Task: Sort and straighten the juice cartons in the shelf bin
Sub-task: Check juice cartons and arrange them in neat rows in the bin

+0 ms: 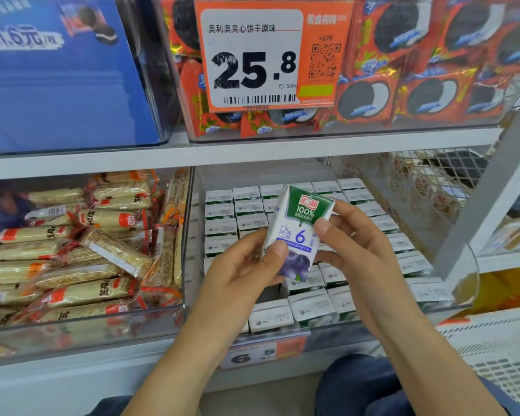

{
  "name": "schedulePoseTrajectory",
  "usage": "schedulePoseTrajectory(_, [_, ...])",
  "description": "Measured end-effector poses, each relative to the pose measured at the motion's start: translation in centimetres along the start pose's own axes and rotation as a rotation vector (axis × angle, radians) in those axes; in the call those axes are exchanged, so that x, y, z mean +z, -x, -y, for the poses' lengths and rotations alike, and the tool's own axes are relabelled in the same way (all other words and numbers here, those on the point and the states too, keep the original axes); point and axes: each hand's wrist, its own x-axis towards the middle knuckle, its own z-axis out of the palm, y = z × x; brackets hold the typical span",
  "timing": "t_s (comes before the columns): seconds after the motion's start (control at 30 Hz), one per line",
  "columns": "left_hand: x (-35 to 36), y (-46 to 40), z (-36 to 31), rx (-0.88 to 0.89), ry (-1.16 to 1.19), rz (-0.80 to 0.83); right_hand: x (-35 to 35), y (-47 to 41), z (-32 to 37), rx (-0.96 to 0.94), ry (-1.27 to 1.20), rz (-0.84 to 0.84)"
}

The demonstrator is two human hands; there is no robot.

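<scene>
- dark blue trouser knee (364,385) fills the bottom edge of the view, with both bare forearms reaching up from it toward the shelf.
- left hand (246,265) pinches the lower left edge of a blueberry juice carton (297,232), thumb on the printed front, fingers curled behind it.
- right hand (360,247) grips the same carton on its right side, thumb pressed on the front near the green top, fingers wrapped round the back.
- carton is held in the air above the middle of the clear shelf bin (189,235), tilted with its green top leaning to the right; front shows "100%" and a large "6".
- rows of juice cartons (246,211) stand in the bin below, white tops up, packed side by side; a gap shows just under the left hand, near the front left of the bin.
- price tag reading "6.5" (252,355) hangs on the shelf edge in front of the bin.
- neighbouring bin to the left holds a loose pile of wrapped sesame-coloured snack bars (81,256).
- upper shelf carries red sandwich-biscuit packs (403,67) behind an orange price card (252,55) marked "25.8", and a blue box (57,70) on the left.
- white wire mesh panel (403,187) stands at the right of the bin.
</scene>
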Motion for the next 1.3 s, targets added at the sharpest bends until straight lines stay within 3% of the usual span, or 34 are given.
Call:
schedulePoseTrajectory(0.1, [0.2,-0.1,0.3,0.031,-0.221,-0.028,-0.1,0.1,0.1,-0.056,0.083,0.013])
schedulePoseTrajectory(0.37, [0.1,-0.1,0.7,0.080,-0.218,-0.193,-0.2,0.9,0.3,-0.275,0.256,0.222])
schedulePoseTrajectory(0.5, [0.1,-0.2,0.7,0.090,-0.180,-0.220,0.0,1.1,0.1,-0.322,0.298,0.231])
schedulePoseTrajectory(0.77, [-0.3,-0.3,0.3,0.011,0.123,-0.125,0.0,0.4,-0.5,-0.123,0.346,0.141])
schedulePoseTrajectory(0.97, [-0.5,-0.2,0.2,0.016,0.166,-0.173,-0.2,0.7,-0.5,-0.316,0.559,0.041])
schedulePoseTrajectory(1.2, [-0.9,0.0,0.2,-0.004,0.062,-0.102,-1.2,0.5,-0.3,-0.822,0.915,0.029])
schedulePoseTrajectory(1.3, [-0.8,-0.1,0.2,-0.032,0.109,-0.095,-1.4,0.5,-0.4,-0.905,0.964,0.033])
